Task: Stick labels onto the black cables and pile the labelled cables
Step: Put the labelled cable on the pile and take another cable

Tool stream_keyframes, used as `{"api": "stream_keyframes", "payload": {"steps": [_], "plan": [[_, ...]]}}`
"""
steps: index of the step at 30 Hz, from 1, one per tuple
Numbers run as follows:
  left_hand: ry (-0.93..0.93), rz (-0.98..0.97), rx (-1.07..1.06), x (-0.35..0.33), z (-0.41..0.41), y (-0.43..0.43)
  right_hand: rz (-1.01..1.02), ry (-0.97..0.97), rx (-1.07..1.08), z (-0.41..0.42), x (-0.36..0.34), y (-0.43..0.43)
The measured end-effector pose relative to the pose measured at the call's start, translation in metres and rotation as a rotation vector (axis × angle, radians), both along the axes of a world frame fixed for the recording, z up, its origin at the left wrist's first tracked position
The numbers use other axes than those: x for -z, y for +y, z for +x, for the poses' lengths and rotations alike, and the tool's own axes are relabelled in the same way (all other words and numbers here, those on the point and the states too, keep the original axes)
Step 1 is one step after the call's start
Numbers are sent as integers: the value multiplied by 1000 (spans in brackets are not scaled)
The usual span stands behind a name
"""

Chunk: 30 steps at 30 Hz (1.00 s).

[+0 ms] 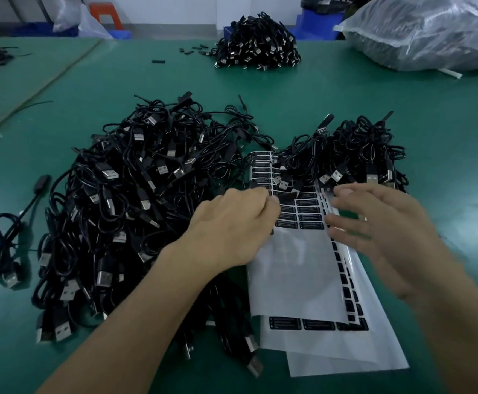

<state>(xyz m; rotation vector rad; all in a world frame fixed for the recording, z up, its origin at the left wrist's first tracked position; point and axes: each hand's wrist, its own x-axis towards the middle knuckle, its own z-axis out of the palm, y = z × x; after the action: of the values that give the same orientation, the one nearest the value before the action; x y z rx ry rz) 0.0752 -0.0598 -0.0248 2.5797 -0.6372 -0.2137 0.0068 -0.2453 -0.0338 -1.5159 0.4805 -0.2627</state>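
Observation:
A big heap of black USB cables (pixel 135 194) covers the green table in front of me on the left. A smaller heap of black cables (pixel 360 149) lies to the right, partly on top of the white label sheets (pixel 297 268), which carry rows of black labels (pixel 309 217). My left hand (pixel 232 223) rests on the sheet's left edge with its fingers curled, and appears to pinch a black label at its fingertips. Over the sheet's right edge, my right hand (pixel 374 226) hovers with its fingers spread and slightly blurred, holding nothing.
A third pile of black cables (pixel 257 44) sits at the far side of the table (pixel 402 109). A large clear plastic bag (pixel 431 32) lies at the back right. One loose cable (pixel 10 234) lies at the left. Blue bins stand behind the table.

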Motion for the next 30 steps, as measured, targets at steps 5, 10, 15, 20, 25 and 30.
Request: {"api": "stream_keyframes", "payload": {"steps": [5, 10, 15, 20, 25, 30], "plan": [[141, -168, -43, -2, 5, 4, 196, 37, 20, -4, -9, -3], [98, -171, -58, 0, 6, 4, 158, 62, 35, -6, -14, -6], [121, -216, -42, 2, 8, 6, 261, 79, 29, -6, -17, -7], [181, -278, -36, 2, 10, 7, 255, 34, -52, -4, -15, 6], [92, -168, 23, 3, 13, 9, -133, 193, -225, -2, -3, 22], [94, -214, 78, 7, 16, 13, -187, 146, -269, -3, -2, 29]]}}
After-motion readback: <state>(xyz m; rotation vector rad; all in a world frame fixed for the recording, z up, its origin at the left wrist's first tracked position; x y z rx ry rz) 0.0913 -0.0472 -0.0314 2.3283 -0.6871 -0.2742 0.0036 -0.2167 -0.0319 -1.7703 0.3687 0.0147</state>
